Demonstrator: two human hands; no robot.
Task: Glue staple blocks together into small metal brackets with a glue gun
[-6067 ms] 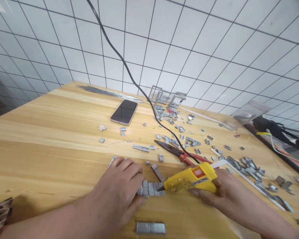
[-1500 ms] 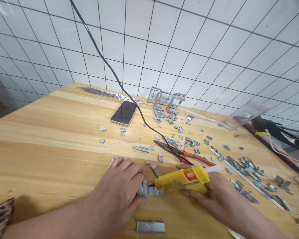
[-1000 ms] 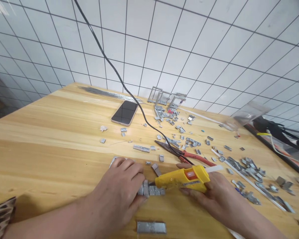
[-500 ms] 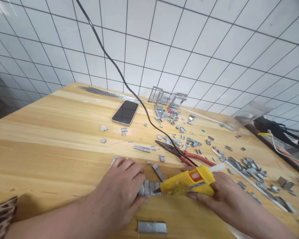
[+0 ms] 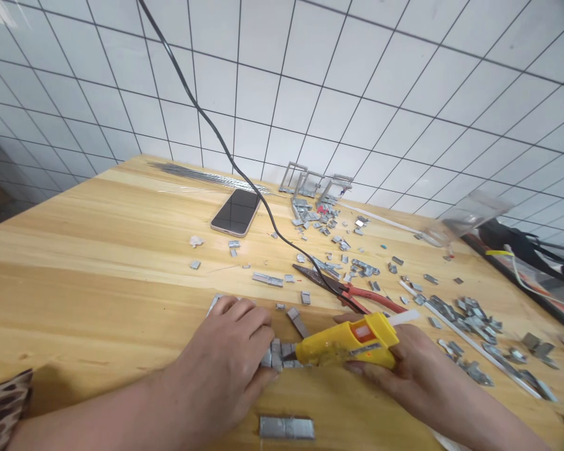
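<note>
My right hand [image 5: 407, 363] is wrapped round a yellow hot glue gun [image 5: 348, 344], with a pale glue stick [image 5: 404, 317] poking from its rear. The gun's dark nozzle rests at a row of small grey metal pieces [image 5: 276, 354] on the wood. My left hand [image 5: 237, 338] is closed over the left end of that row, fingers bent and thumb pressed at its near side; part of the piece is hidden under it. Just beyond lies a loose grey strip [image 5: 297, 322]. Nearer to me is a flat two-part metal piece [image 5: 286, 428].
Red-handled pliers [image 5: 348, 291] lie behind the glue gun, crossed by its black cable [image 5: 225, 147]. A phone [image 5: 236, 212], thin metal rods [image 5: 202, 175] and small metal frames [image 5: 314, 181] stand or lie toward the tiled wall. Metal scraps [image 5: 474, 319] spread over the right.
My right hand has moved the glue gun slightly left along the row of metal pieces. The cable has shifted left with it. My left hand has stayed in place.
</note>
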